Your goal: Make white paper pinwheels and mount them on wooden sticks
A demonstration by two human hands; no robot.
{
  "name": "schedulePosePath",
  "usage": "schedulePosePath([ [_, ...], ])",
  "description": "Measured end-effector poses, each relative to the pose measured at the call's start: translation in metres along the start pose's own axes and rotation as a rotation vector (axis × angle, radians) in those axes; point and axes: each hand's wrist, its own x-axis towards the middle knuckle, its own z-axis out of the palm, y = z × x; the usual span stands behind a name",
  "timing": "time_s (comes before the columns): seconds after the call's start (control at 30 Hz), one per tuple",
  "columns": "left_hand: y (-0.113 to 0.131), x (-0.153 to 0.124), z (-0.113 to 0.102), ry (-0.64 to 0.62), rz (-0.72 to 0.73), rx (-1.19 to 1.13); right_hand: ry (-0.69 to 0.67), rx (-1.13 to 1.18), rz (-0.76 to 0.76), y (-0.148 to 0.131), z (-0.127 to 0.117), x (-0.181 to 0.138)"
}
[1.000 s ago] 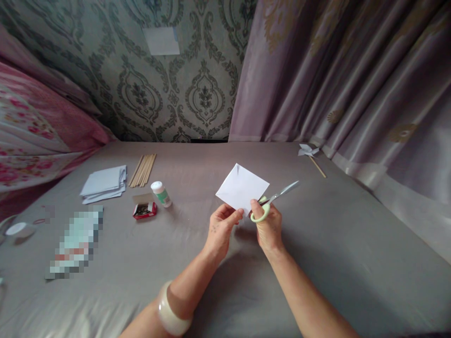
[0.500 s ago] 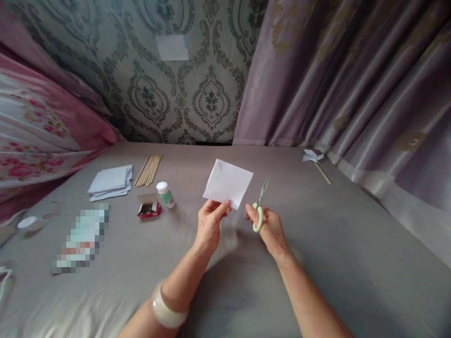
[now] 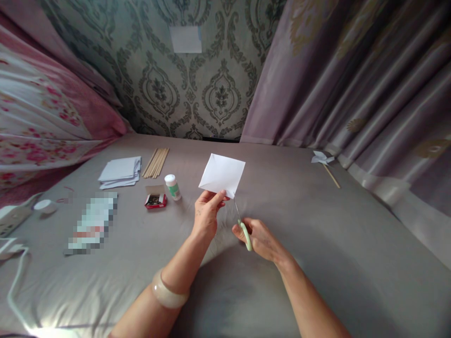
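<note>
My left hand [image 3: 206, 213] pinches the lower corner of a white square of paper [image 3: 222, 173] and holds it up above the grey bed sheet [image 3: 317, 244]. My right hand [image 3: 259, 237] grips green-handled scissors [image 3: 242, 224] just below it. The blades point up and their tips meet the paper's bottom corner, beside my left fingers. A pale bangle sits on my left wrist.
To the left lie a stack of white paper squares [image 3: 120, 171], several wooden sticks [image 3: 156, 162], a small white glue bottle [image 3: 172, 186] and a red box [image 3: 155, 200]. A finished paper pinwheel on a stick [image 3: 326, 163] lies at the right by the curtain. A tape roll [image 3: 44, 206] is far left.
My right hand swung the scissors from pointing right to pointing up at the paper's lower corner and dropped lower. The left hand alone now holds the paper, shifted slightly left.
</note>
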Motion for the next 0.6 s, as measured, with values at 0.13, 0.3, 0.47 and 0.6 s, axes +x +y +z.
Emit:
schedulePosePath([
  [0.13, 0.0002, -0.0013, 0.0005, -0.01, -0.006, -0.014, -0.017, 0.004, 0.002, 0.0008, -0.0001, 0.0013],
  [0.3, -0.0006, -0.0023, 0.0011, -0.019, -0.01, -0.007, 0.004, 0.045, 0.01, 0.0031, 0.0005, 0.0021],
  [0.47, 0.0001, -0.0027, 0.0024, -0.017, -0.004, -0.004, 0.025, 0.077, 0.041, 0.0016, 0.0005, 0.0021],
  [0.6, 0.002, -0.0038, 0.004, -0.013, 0.002, -0.003, 0.041, 0.063, 0.063, -0.001, 0.0002, 0.0017],
])
